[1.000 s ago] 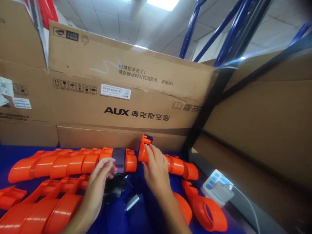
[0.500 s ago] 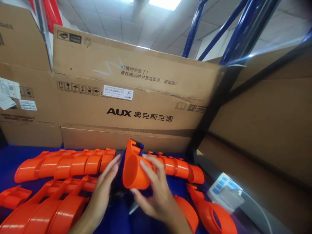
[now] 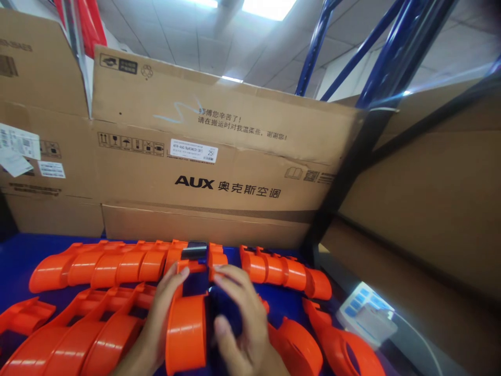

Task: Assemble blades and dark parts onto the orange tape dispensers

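Note:
An orange plastic part with a rounded, ring-like body (image 3: 186, 334) and a narrow clip end is low in the middle of the view. My left hand (image 3: 154, 318) is closed along its left side, fingertips at the clip end. Right of it is a dark blue, glossy piece (image 3: 223, 305); I cannot tell whether it is joined to the orange part. My right hand (image 3: 246, 313) curls around this dark piece, thumb in front and fingers over the top. Just beyond my right fingertips stands another orange part (image 3: 217, 256), beside a black ridged piece (image 3: 194, 250).
Rows of similar orange parts (image 3: 129, 269) lie on the blue surface (image 3: 15, 250) to the left, with more (image 3: 287, 274) at the right. Behind them stands a cardboard sheet (image 3: 235, 156). A white device with blue keys (image 3: 366, 313) and a cable is at the right.
The orange part has come down and left, from my right hand to beside my left, and turned. My right hand is now around the dark blue piece. The view has shifted slightly.

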A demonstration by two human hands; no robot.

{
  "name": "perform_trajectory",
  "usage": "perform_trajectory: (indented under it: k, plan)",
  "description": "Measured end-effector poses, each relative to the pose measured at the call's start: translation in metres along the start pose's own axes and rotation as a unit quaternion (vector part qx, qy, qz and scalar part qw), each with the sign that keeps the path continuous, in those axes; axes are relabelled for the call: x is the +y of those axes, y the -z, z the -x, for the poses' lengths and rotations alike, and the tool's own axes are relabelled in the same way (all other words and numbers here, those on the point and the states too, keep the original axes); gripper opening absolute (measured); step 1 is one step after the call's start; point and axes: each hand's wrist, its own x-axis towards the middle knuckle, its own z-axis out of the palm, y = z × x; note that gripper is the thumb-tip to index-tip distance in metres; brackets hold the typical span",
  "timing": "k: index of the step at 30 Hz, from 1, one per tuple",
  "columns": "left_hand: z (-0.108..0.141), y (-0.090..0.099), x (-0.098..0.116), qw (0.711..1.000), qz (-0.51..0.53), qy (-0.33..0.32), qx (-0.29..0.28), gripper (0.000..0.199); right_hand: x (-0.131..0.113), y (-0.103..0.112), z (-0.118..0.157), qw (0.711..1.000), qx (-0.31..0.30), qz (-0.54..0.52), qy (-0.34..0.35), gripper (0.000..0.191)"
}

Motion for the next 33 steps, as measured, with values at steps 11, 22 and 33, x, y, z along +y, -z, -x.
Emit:
perform_trajectory:
  k: [11,22,33]
  plan:
    - [0.007,-0.007,0.006,0.996,-0.062,-0.014,-0.064,0.041,0.011,-0.022,0.000,0.919,-0.006,-0.200,-0.339,0.017]
    - [0.002,-0.003,0.010,0.983,-0.125,-0.069,-0.120,0.057,0.011,-0.025,0.000,0.910,-0.046,-0.186,-0.368,0.011]
    - [0.000,-0.005,0.011,0.985,-0.130,-0.064,-0.097,0.058,0.012,-0.028,0.001,0.926,-0.025,-0.175,-0.335,0.017]
